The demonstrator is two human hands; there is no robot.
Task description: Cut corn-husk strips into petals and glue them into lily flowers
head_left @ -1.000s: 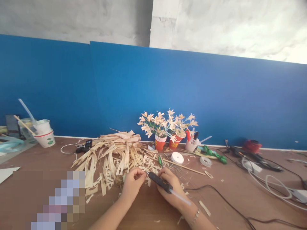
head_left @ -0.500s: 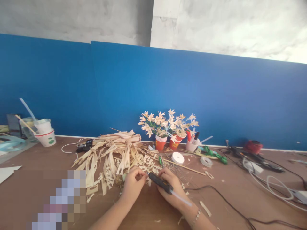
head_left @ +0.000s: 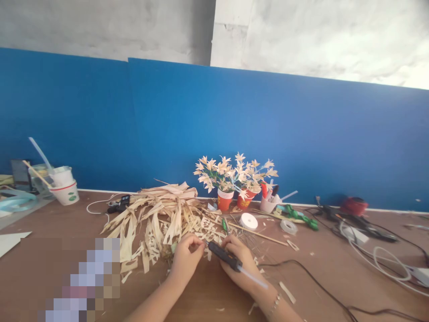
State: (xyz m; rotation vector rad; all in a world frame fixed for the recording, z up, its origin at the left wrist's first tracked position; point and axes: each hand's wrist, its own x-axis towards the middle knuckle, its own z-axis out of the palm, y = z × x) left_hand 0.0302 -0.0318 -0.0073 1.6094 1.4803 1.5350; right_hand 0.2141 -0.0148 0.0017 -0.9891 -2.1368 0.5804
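Observation:
My right hand is wrapped round a black hot glue gun, with a translucent glue stick poking out of its back end. The gun's tip points left and away, close to the fingertips of my left hand. Those fingers are closed in a pinch; whatever sits between them is too small to make out. Just beyond both hands lies a heap of dry, pale husks with cut-out scraps. Farther back, pale star-shaped flowers stand in a red paper cup.
A second red cup of flowers and a pen cup stand at the back. White tape, a clear tape roll and a thin stick lie ahead. Cables cross the right side; a white cup is far left.

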